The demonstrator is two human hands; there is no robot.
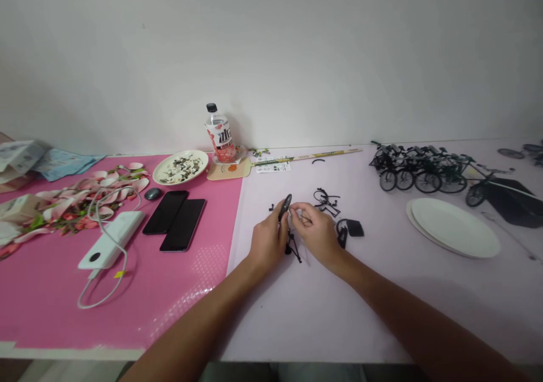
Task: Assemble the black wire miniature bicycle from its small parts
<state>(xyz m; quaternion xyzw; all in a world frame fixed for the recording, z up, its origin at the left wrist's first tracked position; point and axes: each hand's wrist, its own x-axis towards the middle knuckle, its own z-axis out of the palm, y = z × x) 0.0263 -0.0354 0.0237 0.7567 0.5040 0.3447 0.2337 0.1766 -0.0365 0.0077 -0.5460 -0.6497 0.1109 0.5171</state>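
Note:
In the head view, my left hand is closed on a small black model bicycle wheel, tilted nearly edge-on to me. My right hand has its fingertips pinched together at the wheel's right side; what they grip, if anything, is too small to make out. Just below the fingers shows part of a thin black model bicycle frame, partly hidden by my hands. Behind my right hand lie loose black bicycle parts. Near my right wrist are a flat black piece and a curved black part.
Several assembled model bicycles stand at the back right, behind white plates. On the pink mat at left are phones, a cabled white power bank, petals and a plate of bits. A bottle stands near the wall.

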